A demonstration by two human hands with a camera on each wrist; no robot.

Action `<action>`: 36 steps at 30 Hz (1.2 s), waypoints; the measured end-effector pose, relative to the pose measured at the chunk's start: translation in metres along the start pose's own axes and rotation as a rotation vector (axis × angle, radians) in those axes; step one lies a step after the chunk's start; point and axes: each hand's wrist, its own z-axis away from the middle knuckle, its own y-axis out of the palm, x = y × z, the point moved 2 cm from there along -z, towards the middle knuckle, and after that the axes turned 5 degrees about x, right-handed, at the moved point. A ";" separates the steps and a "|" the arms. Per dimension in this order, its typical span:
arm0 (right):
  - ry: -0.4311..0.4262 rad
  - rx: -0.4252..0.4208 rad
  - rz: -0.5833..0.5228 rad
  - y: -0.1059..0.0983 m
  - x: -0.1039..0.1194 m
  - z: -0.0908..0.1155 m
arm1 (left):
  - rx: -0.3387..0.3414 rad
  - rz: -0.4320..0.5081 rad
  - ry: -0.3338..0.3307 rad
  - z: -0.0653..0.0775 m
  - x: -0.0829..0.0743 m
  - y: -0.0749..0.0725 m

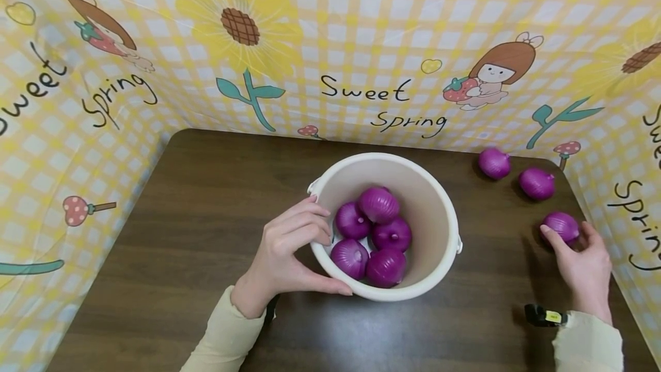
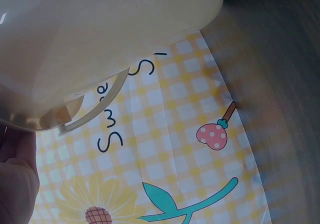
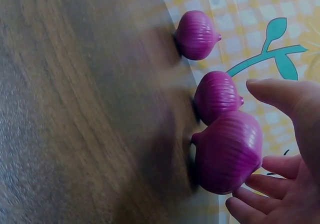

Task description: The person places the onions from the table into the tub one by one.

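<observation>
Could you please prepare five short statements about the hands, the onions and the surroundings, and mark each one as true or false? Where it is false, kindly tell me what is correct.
1. The left hand holds the rim of the bucket. True.
2. The right hand is inside the bucket. False: it is at the nearest onion outside the bucket.
3. Five onions inside the bucket can be seen. True.
4. The table has a white top. False: its top is dark brown.
5. The cloth behind the table is plain blue. False: it has yellow checks, flowers and words.
</observation>
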 end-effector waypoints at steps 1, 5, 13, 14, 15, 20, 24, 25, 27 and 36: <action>0.001 -0.001 0.001 0.000 0.000 -0.001 | 0.001 0.000 -0.001 0.000 0.000 0.000; 0.006 -0.011 0.003 0.002 -0.003 -0.005 | 0.003 -0.001 -0.001 0.001 0.001 0.000; -0.008 -0.043 0.021 0.004 -0.007 -0.011 | 0.001 -0.006 0.002 0.002 0.000 0.001; -0.009 -0.044 0.022 0.004 -0.008 -0.011 | 0.002 -0.006 0.002 0.002 0.000 0.001; -0.010 -0.046 0.022 0.005 -0.008 -0.012 | 0.002 -0.005 0.001 0.002 0.000 0.001; -0.012 -0.054 0.016 0.006 -0.011 -0.013 | 0.004 -0.005 -0.004 0.002 0.000 0.001; -0.013 -0.061 0.008 0.006 -0.012 -0.014 | 0.005 -0.005 -0.005 0.002 0.000 0.001; -0.014 -0.063 0.007 0.006 -0.012 -0.014 | 0.005 -0.005 -0.005 0.002 0.000 0.001; -0.019 -0.069 0.004 0.006 -0.012 -0.014 | 0.005 -0.004 -0.003 0.002 0.000 0.001; -0.044 -0.107 -0.014 0.009 -0.012 -0.014 | 0.003 0.003 -0.001 0.002 0.000 0.001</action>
